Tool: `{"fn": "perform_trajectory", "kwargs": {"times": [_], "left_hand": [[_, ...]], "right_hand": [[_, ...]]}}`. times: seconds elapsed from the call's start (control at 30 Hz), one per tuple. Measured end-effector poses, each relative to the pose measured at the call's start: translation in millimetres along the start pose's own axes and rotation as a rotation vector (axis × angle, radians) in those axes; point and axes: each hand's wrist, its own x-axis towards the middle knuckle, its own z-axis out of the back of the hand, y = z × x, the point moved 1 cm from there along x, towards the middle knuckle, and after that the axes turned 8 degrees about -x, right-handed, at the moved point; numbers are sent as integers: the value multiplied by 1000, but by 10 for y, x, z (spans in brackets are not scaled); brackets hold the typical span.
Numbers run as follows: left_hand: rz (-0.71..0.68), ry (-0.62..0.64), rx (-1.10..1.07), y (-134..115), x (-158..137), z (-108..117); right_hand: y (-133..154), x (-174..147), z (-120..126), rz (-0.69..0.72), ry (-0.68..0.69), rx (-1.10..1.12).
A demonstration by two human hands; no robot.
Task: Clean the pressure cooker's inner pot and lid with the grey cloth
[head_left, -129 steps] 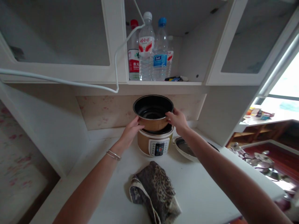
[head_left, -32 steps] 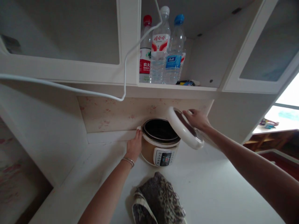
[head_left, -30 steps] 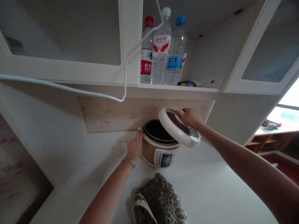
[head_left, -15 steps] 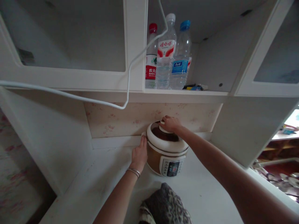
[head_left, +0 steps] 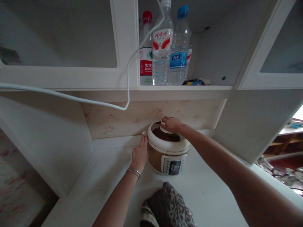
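Observation:
An electric cooker (head_left: 155, 160) with a brown body, a front control panel and a cream lid (head_left: 153, 138) stands on the white counter against the back wall. My right hand (head_left: 172, 124) reaches over from the right, its fingers closed round the knob on top of the lid. At the cooker's left side, my left hand (head_left: 139, 154) grips the small pale side handle (head_left: 144, 133). The fingers hide most of that handle, and the palm is turned toward the cooker's wall. The lid sits on the body.
A patterned grey cloth (head_left: 169, 206) is at the counter's near edge. Overhead, a cabinet shelf (head_left: 184, 88) holds several plastic bottles (head_left: 162, 67) and small packets (head_left: 196, 82). A white cable (head_left: 94, 103) hangs across the front of the cabinet. White side panels flank the counter.
The view has shifted slightly, so the bottles appear higher and farther left. Both hands keep their places on the cooker, and the lid stays on.

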Motion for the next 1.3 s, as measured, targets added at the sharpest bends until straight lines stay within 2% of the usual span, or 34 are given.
{"fn": "perform_trajectory", "kwargs": {"times": [0.2, 0.3, 0.4, 0.5, 0.57, 0.67, 0.73, 0.8, 0.93, 1.03, 1.13, 1.3], "left_hand": [[14, 8, 8, -14, -5, 24], [4, 8, 18, -14, -11, 32], [7, 1, 20, -9, -14, 20], [10, 0, 25, -6, -13, 1], [17, 2, 29, -8, -13, -7], [14, 8, 18, -14, -15, -11], [3, 4, 4, -18, -19, -14], [-1, -12, -2, -21, -23, -20], [3, -34, -3, -21, -36, -34], [-3, -45, -8, -22, -45, -41], [2, -56, -8, -29, -52, -53], [15, -82, -18, -43, -59, -88]], "right_hand": [[-59, -42, 42, 182, -22, -17], [-47, -105, 101, 196, -75, -27], [2, -256, 160, 149, -177, -24], [93, -545, 151, 64, -303, -7], [196, -835, 107, 43, -450, 57], [465, -1393, 8, 158, -646, 252], [726, -1786, -94, 270, -585, 409], [1025, -2145, -257, 334, -397, 551], [1544, -2667, -809, 283, -18, 697], [1741, -2868, -1246, 236, 187, 699], [1782, -2939, -1493, 196, 211, 679], [1707, -2970, -1633, 129, 134, 658]]}}
